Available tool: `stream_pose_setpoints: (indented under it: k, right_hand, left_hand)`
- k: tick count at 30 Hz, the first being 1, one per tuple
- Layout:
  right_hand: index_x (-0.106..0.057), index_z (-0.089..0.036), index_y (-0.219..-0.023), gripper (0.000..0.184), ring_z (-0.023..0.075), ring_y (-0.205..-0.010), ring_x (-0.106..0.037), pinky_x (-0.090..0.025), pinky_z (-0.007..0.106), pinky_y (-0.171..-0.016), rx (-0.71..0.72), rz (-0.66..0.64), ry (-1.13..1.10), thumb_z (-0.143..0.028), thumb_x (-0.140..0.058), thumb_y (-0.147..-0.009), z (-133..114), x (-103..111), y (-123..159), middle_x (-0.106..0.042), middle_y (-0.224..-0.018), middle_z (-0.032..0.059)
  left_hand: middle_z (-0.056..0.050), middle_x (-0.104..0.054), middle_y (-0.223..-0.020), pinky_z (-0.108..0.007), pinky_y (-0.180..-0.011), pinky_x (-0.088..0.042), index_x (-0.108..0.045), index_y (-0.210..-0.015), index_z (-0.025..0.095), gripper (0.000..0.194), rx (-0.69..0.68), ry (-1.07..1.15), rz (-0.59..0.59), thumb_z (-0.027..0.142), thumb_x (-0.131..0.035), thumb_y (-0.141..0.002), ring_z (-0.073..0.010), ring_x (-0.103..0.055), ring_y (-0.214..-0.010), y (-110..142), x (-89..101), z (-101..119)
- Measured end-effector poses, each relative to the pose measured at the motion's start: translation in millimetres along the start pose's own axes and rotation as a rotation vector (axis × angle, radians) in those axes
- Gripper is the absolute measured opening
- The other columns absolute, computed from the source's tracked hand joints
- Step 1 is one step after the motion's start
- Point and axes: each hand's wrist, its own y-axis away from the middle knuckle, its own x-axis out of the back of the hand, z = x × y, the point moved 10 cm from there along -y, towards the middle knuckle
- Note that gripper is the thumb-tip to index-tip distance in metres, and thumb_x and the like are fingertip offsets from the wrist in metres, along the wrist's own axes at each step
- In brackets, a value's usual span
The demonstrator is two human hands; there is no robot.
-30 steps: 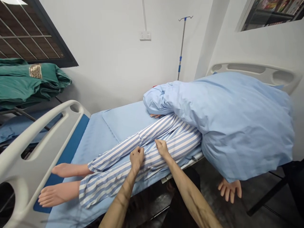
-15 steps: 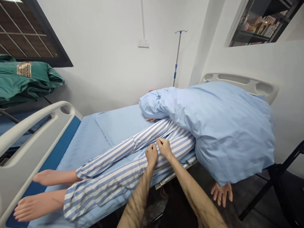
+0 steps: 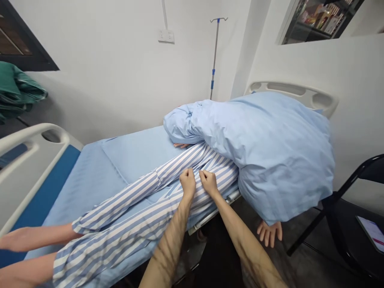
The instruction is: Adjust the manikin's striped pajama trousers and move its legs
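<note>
1. Two bare hands are working side by side, just apart: the left hand (image 3: 187, 183) and the right hand (image 3: 209, 182) are each curling inward and pinching a fold of cloth between bunched fingers.
2. One pair of blue-and-white striped pyjama trousers (image 3: 126, 212) is taking both pinches, high on the nearer leg.
3. One patient manikin (image 3: 168, 204) is lying on its back across the hospital bed (image 3: 292, 94), with its two legs stretching toward the footboard and its two bare feet running off the left edge of the view.
4. Two manikin hands are showing: one (image 3: 181, 145) is resting on the bed beyond the legs, and one (image 3: 269, 234) is hanging, fingers spread, below the far mattress edge.
5. One light-blue quilt (image 3: 270, 152) is bunching over the upper body and drooping past the mattress.
6. One blue bed sheet (image 3: 90, 180) is covering the mattress under the legs.
7. One drip stand (image 3: 214, 52) is standing behind the bed, near one double wall socket (image 3: 166, 36).
8. One black chair (image 3: 345, 208) is standing to the right, carrying one tablet (image 3: 373, 234).
9. One bundle of green cloth (image 3: 16, 90) is lying at the upper left.
</note>
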Motion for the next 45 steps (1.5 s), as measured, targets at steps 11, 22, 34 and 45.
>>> stream_pose_setpoints:
  k: [11,22,34,45]
  right_hand:
    - [-0.035,-0.022,-0.052,0.047,0.0103,-0.053,-0.031,-0.026,0.026,-0.053,-0.047,-0.100,-0.183,-0.053,-0.048,-0.085,-2,17,-21,-0.033,-0.050,-0.0047]
    - [-0.027,-0.024,-0.054,0.044,0.0106,-0.057,-0.027,-0.023,0.029,-0.056,-0.108,0.111,0.053,-0.054,-0.046,-0.082,59,87,-57,-0.025,-0.053,-0.0049]
    - [-0.027,-0.024,-0.049,0.043,0.0141,-0.054,-0.029,-0.024,0.033,-0.060,-0.039,0.063,0.368,-0.050,-0.042,-0.079,57,81,-51,-0.031,-0.049,-0.0016]
    - [-0.034,-0.024,-0.047,0.040,0.0150,-0.051,-0.029,-0.020,0.037,-0.062,-0.109,0.030,0.606,-0.029,-0.053,-0.082,45,75,-49,-0.046,-0.052,0.0044]
  left_hand:
    - [-0.007,-0.058,-0.066,-0.033,-0.067,-0.022,-0.037,-0.058,0.023,0.036,-0.025,-0.217,-0.126,0.023,-0.042,-0.094,-0.0148,-0.038,-0.063,21,-45.0,3]
    - [-0.003,-0.050,-0.056,-0.032,-0.064,-0.018,-0.035,-0.053,0.021,0.035,-0.026,-0.193,-0.101,0.021,-0.046,-0.087,-0.0144,-0.036,-0.059,22,-48.1,2]
    - [0.001,-0.042,-0.052,-0.030,-0.063,-0.028,-0.036,-0.054,0.022,0.031,-0.038,-0.121,-0.113,0.031,-0.044,-0.083,-0.0136,-0.040,-0.057,20,86.1,-46]
    - [0.002,-0.053,-0.053,-0.026,-0.065,-0.038,-0.047,-0.057,0.021,0.036,0.001,-0.149,-0.076,0.047,-0.044,-0.082,-0.0131,-0.051,-0.058,13,233.7,-90]
